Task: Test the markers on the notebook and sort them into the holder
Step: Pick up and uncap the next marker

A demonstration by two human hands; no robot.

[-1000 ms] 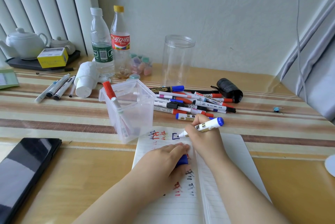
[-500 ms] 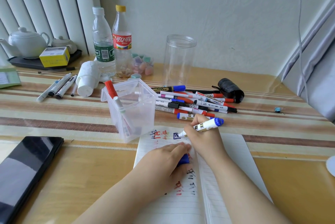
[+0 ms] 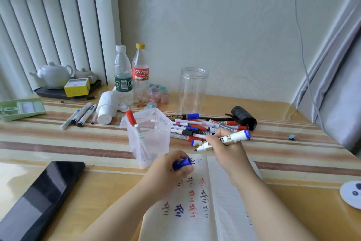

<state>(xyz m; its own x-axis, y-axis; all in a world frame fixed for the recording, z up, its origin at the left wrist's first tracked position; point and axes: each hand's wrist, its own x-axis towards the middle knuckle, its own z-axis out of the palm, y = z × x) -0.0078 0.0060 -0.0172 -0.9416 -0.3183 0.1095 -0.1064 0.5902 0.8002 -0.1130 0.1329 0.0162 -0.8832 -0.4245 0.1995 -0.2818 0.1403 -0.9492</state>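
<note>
My right hand (image 3: 227, 149) grips an uncapped blue marker (image 3: 232, 139), its tip lifted just above the open notebook (image 3: 195, 207), which carries red, blue and black test marks. My left hand (image 3: 170, 170) holds the marker's blue cap (image 3: 182, 163) over the notebook's upper left. The clear plastic holder (image 3: 148, 135) stands just left of the notebook with a red-capped marker (image 3: 131, 117) and another marker inside. A pile of markers (image 3: 205, 127) lies behind my right hand.
A black phone (image 3: 41, 199) lies at the near left. Two bottles (image 3: 130, 76), a tissue roll (image 3: 107, 108), a clear jar (image 3: 192, 90), a black roll (image 3: 243, 117) and several pens (image 3: 80, 115) sit further back. A teapot tray (image 3: 58, 80) is far left.
My right hand has lifted the marker's tip off the page. My left hand has risen from the notebook, showing the blue cap. The view has shifted so the table appears lower.
</note>
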